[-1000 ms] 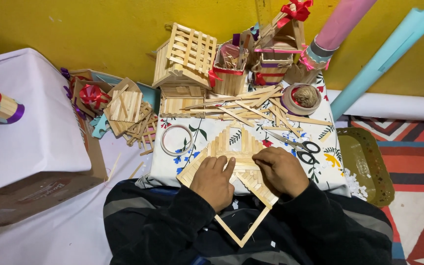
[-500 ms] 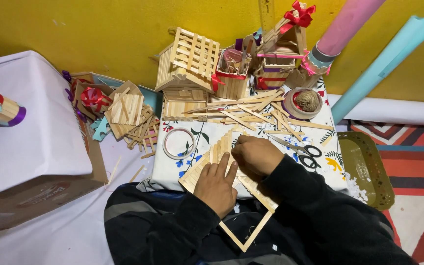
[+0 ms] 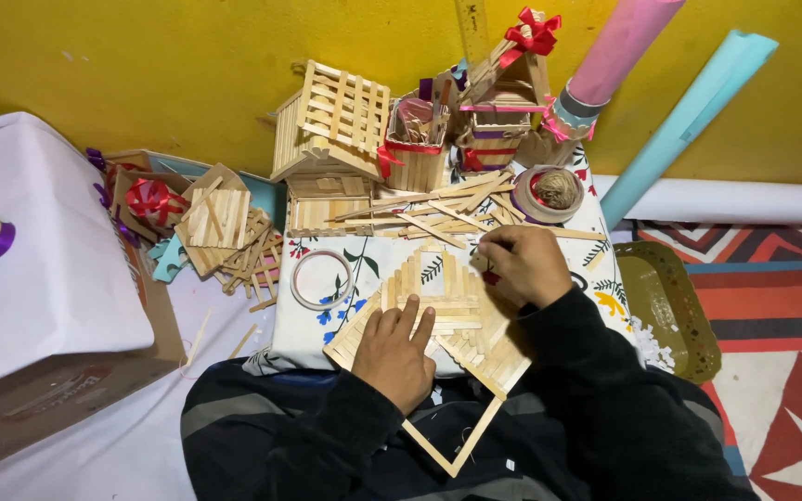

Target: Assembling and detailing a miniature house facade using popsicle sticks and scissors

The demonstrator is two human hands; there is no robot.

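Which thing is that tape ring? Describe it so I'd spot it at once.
Start at the floral cloth before the yellow wall. The tape ring lies flat near the cloth's left edge, up and left of the left hand. Unlike the twine spool, its middle is empty.

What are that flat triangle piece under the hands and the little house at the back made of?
The triangular panel under the left hand looks like flat, pale wooden craft sticks set side by side, unpainted and matt; the separate strips show. The little house seems built of the same bare sticks, with gaps between its roof slats. The loose sticks nearby match.
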